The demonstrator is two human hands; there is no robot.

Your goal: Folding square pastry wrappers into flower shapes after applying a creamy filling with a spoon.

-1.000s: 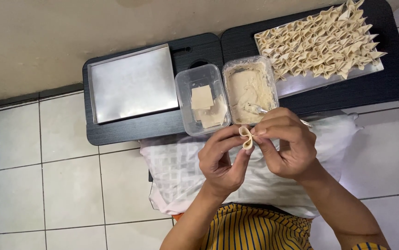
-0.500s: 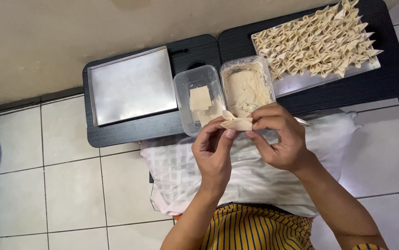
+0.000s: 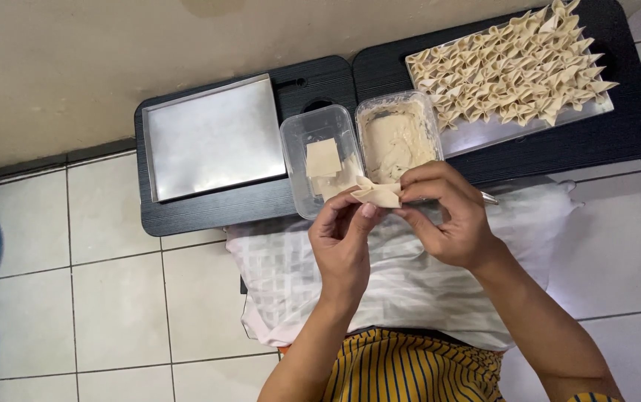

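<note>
While both hands pinch folded dumpling [image 3: 377, 195], left hand [image 3: 344, 242] fingertips and right hand [image 3: 447, 219] fingertips closed on wrapper edges. Step: sealing fold, likely. Next calls for firm corner press; filling tub [image 3: 398, 138] just beyond fingers.

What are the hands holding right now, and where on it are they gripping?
A folded dumpling wrapper, pinched between both hands: left hand fingers at its left end, right hand fingers at its right end.

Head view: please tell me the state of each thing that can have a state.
Dumpling: folded, pinched by both hands.
Left hand: gripping dumpling.
Right hand: gripping dumpling.
Left tray: bare.
Right tray: mostly filled with folded dumplings.
Wrapper tub: open.
Filling tub: open.
</note>
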